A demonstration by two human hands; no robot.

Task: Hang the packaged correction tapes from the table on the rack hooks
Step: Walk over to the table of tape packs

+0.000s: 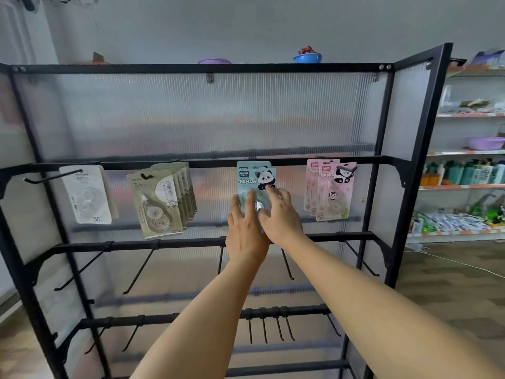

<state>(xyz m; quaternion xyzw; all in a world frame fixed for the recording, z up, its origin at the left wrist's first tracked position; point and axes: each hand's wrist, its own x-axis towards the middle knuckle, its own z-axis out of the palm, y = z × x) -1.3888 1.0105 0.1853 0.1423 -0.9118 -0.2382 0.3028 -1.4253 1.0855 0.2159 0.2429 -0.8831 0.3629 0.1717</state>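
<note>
**Both hands at the blue panda packs on the rack's top rail**

Two bare forearms reach up from the bottom edge toward the black rack (418,165). Left hand (246,228) has its fingers spread and straight, their tips laid flat on the lower part of the blue panda correction tape packs (254,179), which hang from the upper rail. Right hand (281,214) sits just beside it, fingers loosely extended, the forefinger tip touching the front card near the panda picture; neither hand curls round the pack. Both hands cover the cards' lower half. Along the same rail hang the pink panda packs (329,190) to the right, the olive packs (161,198) to the left, and the white pack (86,194) farther left. Bare hooks (139,269) jut from the lower rails. Store shelves (470,187) with bottles stand at far right.
</note>
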